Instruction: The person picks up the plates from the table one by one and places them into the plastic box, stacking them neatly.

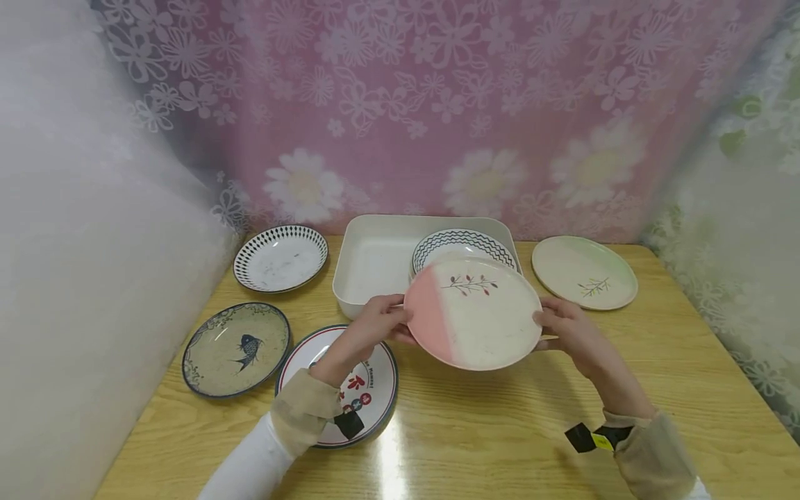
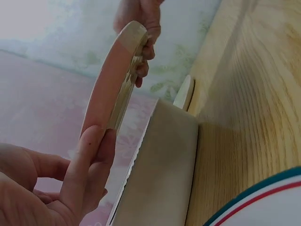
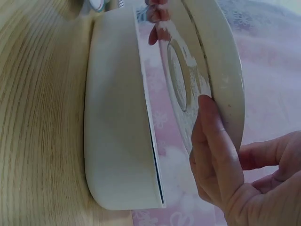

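A round pink-and-cream plate (image 1: 487,326) with a painted twig is held up in front of a white rectangular bin (image 1: 370,258), tilted toward the head camera. My left hand (image 1: 375,323) grips its pink side, thumb on top and fingers beneath. On the opposite edge, my right hand (image 1: 576,338) pinches the cream rim; the right wrist view shows fingers spread under the plate's base (image 3: 181,77). Behind the held plate, a zigzag-rimmed plate (image 1: 459,240) rests in the bin's right part, its lower portion hidden.
At left lie a black-patterned plate (image 1: 281,260) and a fish plate (image 1: 231,354). A white plate with red and blue rings (image 1: 386,389) sits partly under my left forearm. A cream-green plate (image 1: 578,267) lies at the back right of the wooden table (image 1: 475,444).
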